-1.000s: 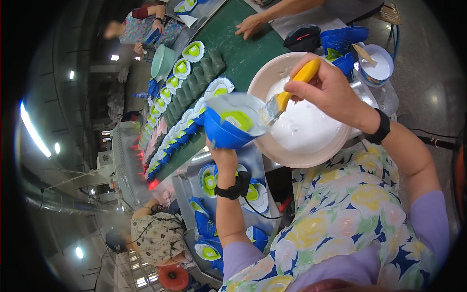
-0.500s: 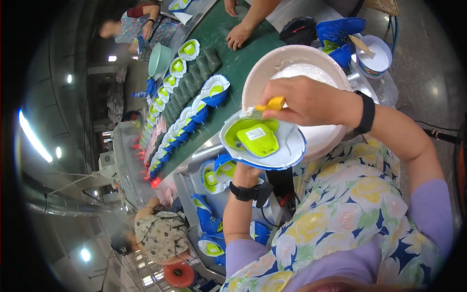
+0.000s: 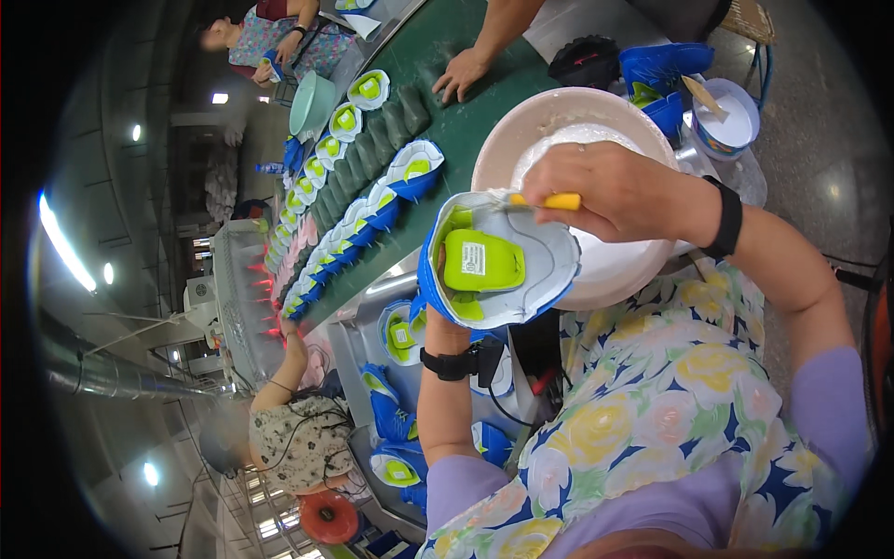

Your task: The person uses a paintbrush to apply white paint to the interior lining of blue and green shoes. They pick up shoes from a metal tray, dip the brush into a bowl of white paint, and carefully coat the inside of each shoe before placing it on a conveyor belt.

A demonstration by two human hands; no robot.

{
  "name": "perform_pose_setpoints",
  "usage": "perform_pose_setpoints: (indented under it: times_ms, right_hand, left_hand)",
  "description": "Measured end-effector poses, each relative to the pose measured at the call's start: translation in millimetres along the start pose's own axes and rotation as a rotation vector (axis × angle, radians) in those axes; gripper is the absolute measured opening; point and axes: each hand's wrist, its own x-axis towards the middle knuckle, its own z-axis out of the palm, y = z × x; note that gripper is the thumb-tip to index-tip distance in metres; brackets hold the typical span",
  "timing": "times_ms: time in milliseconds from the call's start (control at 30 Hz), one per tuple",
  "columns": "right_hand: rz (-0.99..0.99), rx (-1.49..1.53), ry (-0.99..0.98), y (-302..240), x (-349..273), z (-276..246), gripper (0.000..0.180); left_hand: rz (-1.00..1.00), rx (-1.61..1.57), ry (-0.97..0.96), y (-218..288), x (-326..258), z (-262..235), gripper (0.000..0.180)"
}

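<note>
My left hand, mostly hidden, supports a blue shoe upper from behind. The upper's pale inner side faces me, with a bright green tongue carrying a white label in its middle. My right hand is closed around the yellow handle of a brush. The brush's head end meets the upper's top edge. Behind and beneath my right hand stands a pink basin holding white liquid.
Rows of shoe uppers and dark foot-shaped forms stand on the green conveyor belt. More uppers lie on a metal tray at lower left. A co-worker's hand rests on the belt. A tub with a brush stands at right.
The shoe upper has tilted to face me more, and its left side has risen. My right hand has shifted slightly right, the brush handle now nearly level. One co-worker's arm reaches toward the belt.
</note>
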Motion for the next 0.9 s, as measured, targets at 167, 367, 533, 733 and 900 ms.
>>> perform_pose_setpoints:
  times_ms: [167, 367, 533, 733, 900]
  right_hand:
    - [0.112, -0.001, -0.068, -4.1, -4.6, -21.4, 0.022]
    - [0.217, -0.035, 0.138, 4.4, 22.4, 1.6, 0.028]
    - [0.671, 0.078, 0.08, 10.5, 5.9, -11.5, 0.027]
    - [0.788, 0.273, 0.245, 5.4, -29.7, -16.5, 0.02]
    - [0.884, 0.206, 0.156, 9.2, -61.9, -5.1, 0.017]
  left_hand:
    - [0.09, -0.058, -0.1, -0.9, 5.1, -13.8, 0.05]
    - [0.116, 0.021, -0.044, -1.4, 15.4, 4.8, 0.049]
    - [0.264, 0.073, 0.044, 11.0, 27.1, -6.7, 0.049]
    - [0.201, 0.19, 0.29, 25.1, 98.1, -94.5, 0.014]
    - [0.089, 0.102, 0.252, 13.1, 200.5, -110.5, 0.027]
